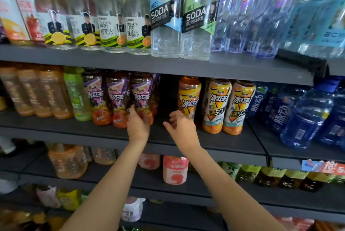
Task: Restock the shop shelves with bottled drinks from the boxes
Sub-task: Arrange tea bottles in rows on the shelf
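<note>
The shelves (pixel 168 66) were dark grey. The tea bottles (pixel 141 98) had purple labels with orange bottoms, and the bottles beside them (pixel 217 105) were yellow and orange with black marks. The soda bottles (pixel 166 23) were clear with black labels, and the honey water bottles (pixel 112 31) had yellow and black stripes.

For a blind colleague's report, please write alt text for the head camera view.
A person's left hand grips a purple-labelled iced tea bottle on the dark grey middle shelf, while the right hand reaches, fingers loosely spread, toward a yellow-labelled iced tea bottle across a gap. Other bottled drinks fill the shelves above and below.
</note>
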`<state>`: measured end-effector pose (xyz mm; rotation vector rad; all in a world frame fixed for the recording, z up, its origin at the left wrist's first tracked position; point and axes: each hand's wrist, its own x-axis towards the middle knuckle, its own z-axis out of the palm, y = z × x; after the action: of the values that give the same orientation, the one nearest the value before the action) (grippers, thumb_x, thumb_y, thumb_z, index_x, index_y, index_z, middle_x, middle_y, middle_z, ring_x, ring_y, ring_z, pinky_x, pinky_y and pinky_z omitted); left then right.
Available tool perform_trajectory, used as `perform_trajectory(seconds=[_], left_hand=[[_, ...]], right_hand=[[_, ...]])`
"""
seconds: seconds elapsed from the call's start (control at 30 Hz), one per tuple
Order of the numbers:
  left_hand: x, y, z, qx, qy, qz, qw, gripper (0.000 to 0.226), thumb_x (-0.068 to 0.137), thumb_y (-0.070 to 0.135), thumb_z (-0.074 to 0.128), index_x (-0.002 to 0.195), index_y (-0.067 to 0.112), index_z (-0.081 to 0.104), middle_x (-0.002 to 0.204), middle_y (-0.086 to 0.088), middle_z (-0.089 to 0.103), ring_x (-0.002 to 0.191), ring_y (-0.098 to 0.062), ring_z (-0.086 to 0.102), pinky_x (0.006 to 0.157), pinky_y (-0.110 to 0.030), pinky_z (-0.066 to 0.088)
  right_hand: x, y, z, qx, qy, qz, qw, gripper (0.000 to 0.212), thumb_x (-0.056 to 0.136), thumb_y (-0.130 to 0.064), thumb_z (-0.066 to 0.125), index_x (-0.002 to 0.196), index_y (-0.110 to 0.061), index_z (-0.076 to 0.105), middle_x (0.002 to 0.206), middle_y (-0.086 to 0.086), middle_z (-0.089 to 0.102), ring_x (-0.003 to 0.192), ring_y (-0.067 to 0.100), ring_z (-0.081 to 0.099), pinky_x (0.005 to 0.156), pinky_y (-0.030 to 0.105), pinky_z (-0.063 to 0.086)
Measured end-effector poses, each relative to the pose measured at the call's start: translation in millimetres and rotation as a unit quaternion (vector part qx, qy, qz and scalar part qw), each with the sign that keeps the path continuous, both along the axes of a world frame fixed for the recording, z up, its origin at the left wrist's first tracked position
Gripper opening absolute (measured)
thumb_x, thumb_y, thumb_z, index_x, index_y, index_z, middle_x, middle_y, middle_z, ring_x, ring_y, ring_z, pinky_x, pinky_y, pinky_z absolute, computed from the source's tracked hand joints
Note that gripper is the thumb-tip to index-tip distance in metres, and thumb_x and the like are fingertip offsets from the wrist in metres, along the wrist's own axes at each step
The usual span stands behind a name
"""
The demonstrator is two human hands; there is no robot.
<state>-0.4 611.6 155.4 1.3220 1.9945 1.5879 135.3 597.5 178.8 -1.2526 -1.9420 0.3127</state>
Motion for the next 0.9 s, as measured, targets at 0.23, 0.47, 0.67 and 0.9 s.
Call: perform_trajectory(seconds=[0.23, 0.47, 0.67, 0.9], left_hand=[[-18, 15, 0, -0.023, 0.053, -0.025, 0.998, 0.067, 0.084, 0.017, 0.067, 0.138, 0.005, 0.031, 0.127, -0.018, 0.054, 0.117, -0.032, 0.051, 0.093, -0.036, 0.041], [-29, 7, 5, -0.077, 0.162, 0.007, 0.984, 0.064, 0.083, 0.03, 0.067, 0.133, 0.005, 0.036, 0.109, -0.015, 0.063, 0.104, -0.031, 0.059, 0.079, -0.036, 0.046], [-33, -1, 1, -0.067, 0.173, 0.013, 0.983, 0.068, 0.083, 0.036, 0.066, 0.136, 0.01, 0.035, 0.116, -0.012, 0.061, 0.11, -0.029, 0.056, 0.085, -0.035, 0.045], [-29, -2, -3, -0.043, 0.175, 0.02, 0.983, 0.064, 0.085, 0.039, 0.062, 0.136, 0.01, 0.036, 0.114, -0.01, 0.06, 0.105, -0.027, 0.058, 0.078, -0.034, 0.046]], right_hand=[[-40, 29, 4, -0.127, 0.018, 0.011, 0.992, 0.044, 0.094, -0.011, 0.05, 0.135, -0.002, 0.039, 0.123, 0.017, 0.057, 0.112, 0.028, 0.056, 0.09, 0.031, 0.044], [-58, 62, -2, -0.17, 0.11, -0.022, 0.979, 0.044, 0.093, -0.011, 0.052, 0.136, -0.004, 0.042, 0.132, 0.014, 0.054, 0.123, 0.024, 0.05, 0.098, 0.026, 0.038], [-81, 98, 1, -0.212, 0.156, -0.016, 0.965, 0.052, 0.092, -0.018, 0.055, 0.141, -0.015, 0.036, 0.137, 0.01, 0.049, 0.127, 0.027, 0.045, 0.103, 0.032, 0.038], [-82, 103, -14, -0.177, 0.17, -0.026, 0.969, 0.042, 0.09, -0.007, 0.054, 0.131, -0.012, 0.047, 0.122, 0.01, 0.06, 0.115, 0.024, 0.054, 0.091, 0.023, 0.041]])
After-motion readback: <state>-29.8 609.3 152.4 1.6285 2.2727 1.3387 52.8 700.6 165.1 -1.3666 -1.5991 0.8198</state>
